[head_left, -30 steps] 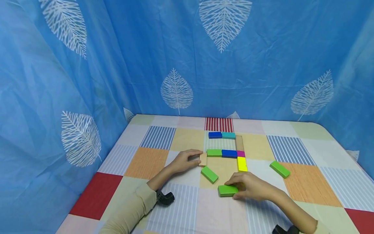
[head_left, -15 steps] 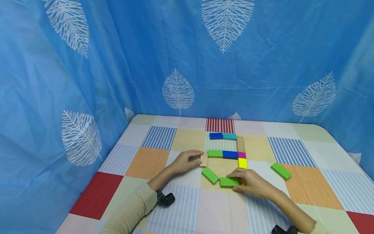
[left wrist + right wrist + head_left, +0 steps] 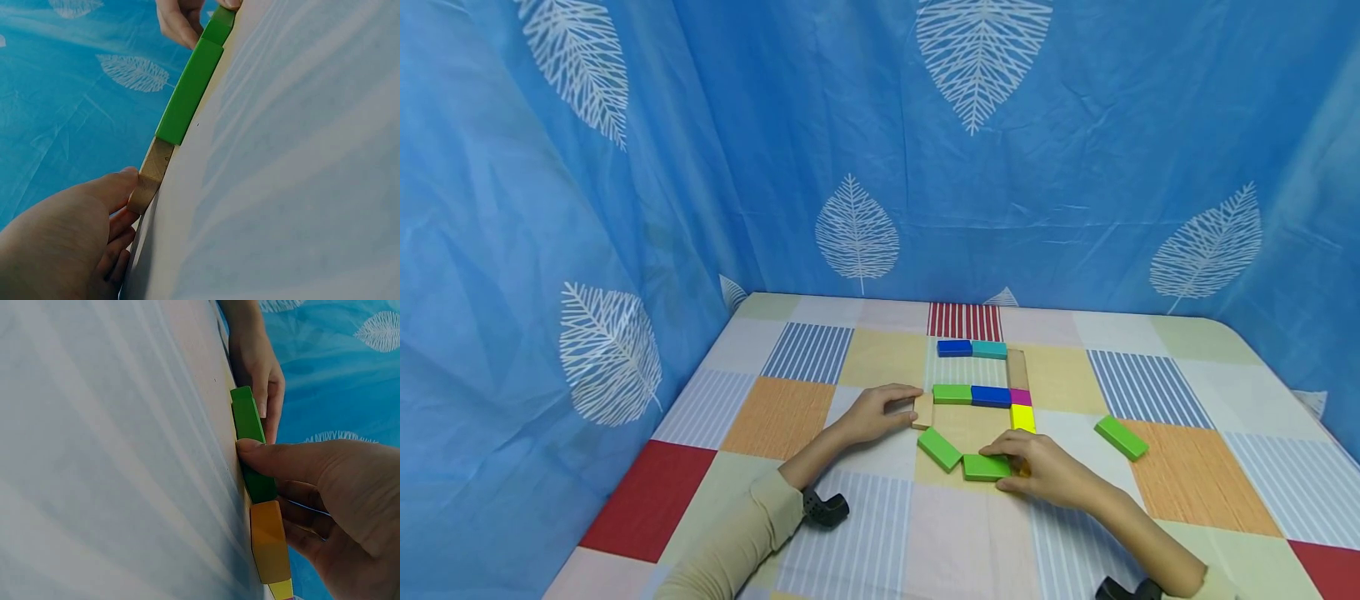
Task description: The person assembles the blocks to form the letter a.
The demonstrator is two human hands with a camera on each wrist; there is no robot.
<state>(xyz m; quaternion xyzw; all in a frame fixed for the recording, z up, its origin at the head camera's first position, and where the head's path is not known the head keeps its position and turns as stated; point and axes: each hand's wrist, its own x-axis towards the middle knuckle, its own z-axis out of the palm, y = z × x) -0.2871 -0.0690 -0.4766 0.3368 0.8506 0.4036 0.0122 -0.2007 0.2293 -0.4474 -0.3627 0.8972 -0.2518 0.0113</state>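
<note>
In the head view my right hand (image 3: pixel 1045 468) pinches a green block (image 3: pixel 982 468) lying on the cloth, thumb on its near side and fingers on its far side. An orange block (image 3: pixel 270 542) sits against that block's end in the right wrist view, largely hidden by the hand in the head view. My left hand (image 3: pixel 876 414) holds a plain wooden block (image 3: pixel 922 411) at its left side, with thumb and finger on it. Between the two hands a slanted green block (image 3: pixel 939 449) lies, its corner close to the pinched one.
Beyond the hands, a green block (image 3: pixel 952 394) and a blue block (image 3: pixel 991 397) form a row to a magenta block (image 3: pixel 1020 397), with a yellow block (image 3: pixel 1022 418) below. Farther back are blue (image 3: pixel 954 348), teal (image 3: pixel 989 350) and long wooden (image 3: pixel 1017 369) blocks. Another green block (image 3: pixel 1122 438) lies right.
My right hand has slid the green block away from me, up to the slanted green block, and then stayed nearly still. The left hand keeps its place at the wooden block.
</note>
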